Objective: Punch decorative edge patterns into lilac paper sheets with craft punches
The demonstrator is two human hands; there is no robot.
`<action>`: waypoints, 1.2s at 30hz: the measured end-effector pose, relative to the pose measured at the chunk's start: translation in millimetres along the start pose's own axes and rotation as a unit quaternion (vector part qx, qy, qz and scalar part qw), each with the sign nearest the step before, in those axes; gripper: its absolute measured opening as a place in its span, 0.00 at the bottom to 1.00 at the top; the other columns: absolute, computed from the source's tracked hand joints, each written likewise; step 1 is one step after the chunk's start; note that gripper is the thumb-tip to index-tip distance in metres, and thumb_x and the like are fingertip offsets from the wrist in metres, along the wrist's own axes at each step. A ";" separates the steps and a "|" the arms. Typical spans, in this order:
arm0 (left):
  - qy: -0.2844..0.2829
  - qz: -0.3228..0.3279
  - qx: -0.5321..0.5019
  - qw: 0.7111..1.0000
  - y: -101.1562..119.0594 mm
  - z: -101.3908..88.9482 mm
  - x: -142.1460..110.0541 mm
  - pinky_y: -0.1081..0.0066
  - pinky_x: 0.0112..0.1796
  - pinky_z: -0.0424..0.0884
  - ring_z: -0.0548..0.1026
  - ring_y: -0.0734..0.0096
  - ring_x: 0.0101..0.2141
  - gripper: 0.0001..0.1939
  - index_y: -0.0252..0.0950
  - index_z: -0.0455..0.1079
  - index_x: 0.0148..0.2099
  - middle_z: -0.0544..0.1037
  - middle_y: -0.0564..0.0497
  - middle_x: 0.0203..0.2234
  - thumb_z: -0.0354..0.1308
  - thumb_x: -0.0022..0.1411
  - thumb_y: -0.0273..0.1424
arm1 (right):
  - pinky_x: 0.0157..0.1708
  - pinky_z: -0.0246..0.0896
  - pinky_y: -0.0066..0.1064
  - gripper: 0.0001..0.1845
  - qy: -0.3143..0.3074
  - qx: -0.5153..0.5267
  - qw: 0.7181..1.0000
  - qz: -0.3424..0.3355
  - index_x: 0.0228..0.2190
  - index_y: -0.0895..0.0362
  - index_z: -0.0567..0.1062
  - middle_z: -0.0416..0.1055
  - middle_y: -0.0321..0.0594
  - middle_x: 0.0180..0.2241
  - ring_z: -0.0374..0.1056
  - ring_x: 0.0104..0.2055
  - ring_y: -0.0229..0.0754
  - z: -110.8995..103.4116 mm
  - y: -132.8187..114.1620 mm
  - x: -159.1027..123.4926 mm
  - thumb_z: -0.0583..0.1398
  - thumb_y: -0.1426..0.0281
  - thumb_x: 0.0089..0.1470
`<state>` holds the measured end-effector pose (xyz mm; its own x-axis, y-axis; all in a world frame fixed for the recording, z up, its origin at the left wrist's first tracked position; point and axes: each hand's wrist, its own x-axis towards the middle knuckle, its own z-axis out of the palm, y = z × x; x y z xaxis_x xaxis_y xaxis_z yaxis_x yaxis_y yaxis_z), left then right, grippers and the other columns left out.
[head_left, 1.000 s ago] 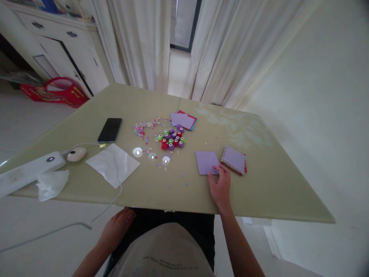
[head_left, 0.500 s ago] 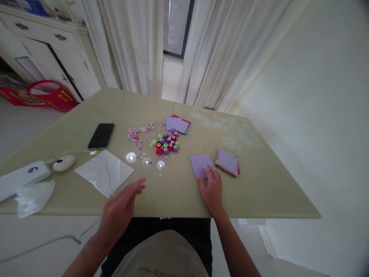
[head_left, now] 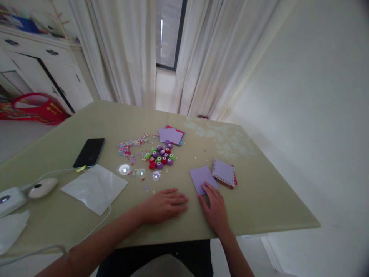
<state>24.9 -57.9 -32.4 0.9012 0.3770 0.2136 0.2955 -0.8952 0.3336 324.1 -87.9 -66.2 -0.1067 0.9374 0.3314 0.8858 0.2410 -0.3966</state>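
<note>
On the greenish table [head_left: 265, 204], lower right of frame centre, the right hand [head_left: 215, 209] rests, fingers apart, upon the purple card [head_left: 201, 177]; the left hand [head_left: 163, 207], extended, holds nothing. Light pressure should prevent sliding.

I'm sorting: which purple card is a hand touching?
The purple card the right hand touches; the others top the dotted-edged stack and the far stack.

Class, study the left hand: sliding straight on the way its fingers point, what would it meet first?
The left hand would probably meet the right hand first, on its thumb side. The purple card under those fingers lies close to that line, so its near corner might be brushed too.
</note>
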 end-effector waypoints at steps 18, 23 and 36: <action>0.139 -0.216 0.144 0.956 -61.8 21.8 15.4 0.55 0.60 0.75 0.78 0.54 0.60 0.20 0.36 0.76 0.63 0.79 0.39 0.61 0.50 0.77 0.29 | 0.62 0.66 0.52 0.22 -0.006 -0.015 1.000 -0.003 0.61 0.54 0.75 0.75 0.48 0.62 0.70 0.63 0.55 2.8 -0.3 1.9 0.59 0.60 0.70; 0.153 -0.193 0.201 0.948 -67.9 15.3 -60.9 0.61 0.55 0.80 0.83 0.59 0.55 0.22 0.38 0.78 0.61 0.82 0.44 0.59 0.45 0.78 0.28 | 0.62 0.67 0.52 0.21 -0.001 -0.012 1.000 0.006 0.60 0.53 0.76 0.75 0.46 0.62 0.71 0.63 0.55 2.3 1.6 -3.4 0.59 0.60 0.70; 0.138 -0.095 0.150 0.974 -23.5 -3.5 -63.9 0.57 0.62 0.72 0.79 0.60 0.57 0.16 0.41 0.75 0.61 0.82 0.46 0.59 0.56 0.75 0.33 | 0.59 0.68 0.55 0.22 0.002 -0.016 1.000 -0.023 0.60 0.52 0.74 0.75 0.47 0.61 0.72 0.61 0.57 10.5 8.9 3.8 0.57 0.56 0.71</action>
<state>-40.7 -60.1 -50.6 0.7136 0.5553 0.4271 0.5656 -0.8164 0.1164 326.9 -79.6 -77.5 -0.1451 0.9246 0.3522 0.8938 0.2751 -0.3541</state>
